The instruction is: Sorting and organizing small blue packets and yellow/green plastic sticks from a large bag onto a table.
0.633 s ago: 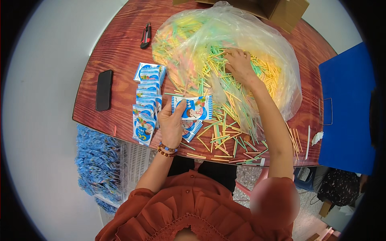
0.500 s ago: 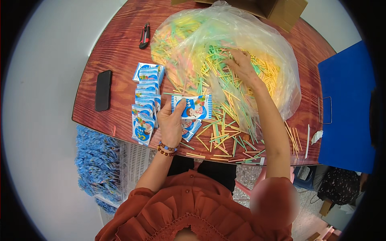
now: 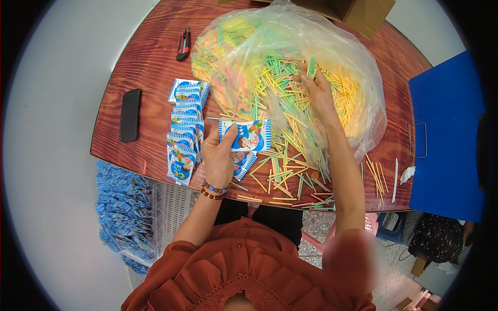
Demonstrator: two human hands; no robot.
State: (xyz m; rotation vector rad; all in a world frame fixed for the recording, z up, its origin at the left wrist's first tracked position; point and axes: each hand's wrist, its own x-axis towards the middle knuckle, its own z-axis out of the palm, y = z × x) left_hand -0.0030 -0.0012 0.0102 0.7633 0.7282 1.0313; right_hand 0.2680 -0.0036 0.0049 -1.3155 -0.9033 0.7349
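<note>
My left hand (image 3: 220, 150) is closed on a white and blue printed packet (image 3: 253, 136), thumb on top. Another such packet (image 3: 243, 163) lies on the table partly beneath it. Over the opening of a large clear plastic bag (image 3: 371, 109), my right hand (image 3: 317, 89) pinches a few thin green sticks (image 3: 311, 66) that point up. Loose thin sticks (image 3: 282, 72) in green, yellow and pink fill the bag and spill out toward me. Left of my left hand, several similar packets (image 3: 181, 160) overlap in a column.
A black phone (image 3: 130, 115) and a red and black box cutter (image 3: 183, 44) lie at the left. An open cardboard box (image 3: 363, 15) stands behind the bag. A blue panel (image 3: 447, 140) borders the right side. Below the left edge are many blue packets (image 3: 124, 207) beside a white crate (image 3: 174, 207).
My right hand has lifted slightly from the sticks, and its fingers have closed on a few green ones. My left hand keeps the packet in nearly the same place.
</note>
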